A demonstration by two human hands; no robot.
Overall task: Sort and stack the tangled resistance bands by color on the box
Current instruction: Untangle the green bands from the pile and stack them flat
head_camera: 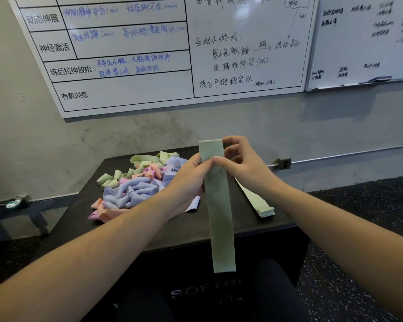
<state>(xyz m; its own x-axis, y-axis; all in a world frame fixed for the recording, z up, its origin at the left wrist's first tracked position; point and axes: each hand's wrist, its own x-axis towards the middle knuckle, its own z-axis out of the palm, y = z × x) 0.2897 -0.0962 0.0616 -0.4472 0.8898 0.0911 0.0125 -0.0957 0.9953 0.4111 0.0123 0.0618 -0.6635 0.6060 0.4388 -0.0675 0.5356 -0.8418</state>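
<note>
- Green band (pixel 219 205) held up in the air over the black box (pixel 196 228), hanging straight down, flat and long.
- Left hand (pixel 191 180) pinching the band near its top, from the 9 o'clock side, thumb on the front.
- Right hand (pixel 240 161) pinching the same band near its top, from the 3 o'clock side, thumb on the front, other fingers curled behind.
- Both thumbs close together on the band, almost touching.
- Top end of the band sticking up a little above the fingers.
- Messy pile of bands (pixel 135 182) lying on the box top, at about 9 o'clock from the hands: green, purple, pink and orange ones, all twisted together.
- Neat stack of green bands (pixel 258 203) lying flat on the box top at about 4 o'clock from the hands, partly hidden behind the right arm.
- Stack and pile well apart, with the held band between them.
- Big whiteboard (pixel 149 54) on the grey wall at 12 o'clock, full of writing.
- Second whiteboard (pixel 363 43) at about 2 o'clock, just beside the first.
- Dark speckled floor (pixel 358 263) around the box.
</note>
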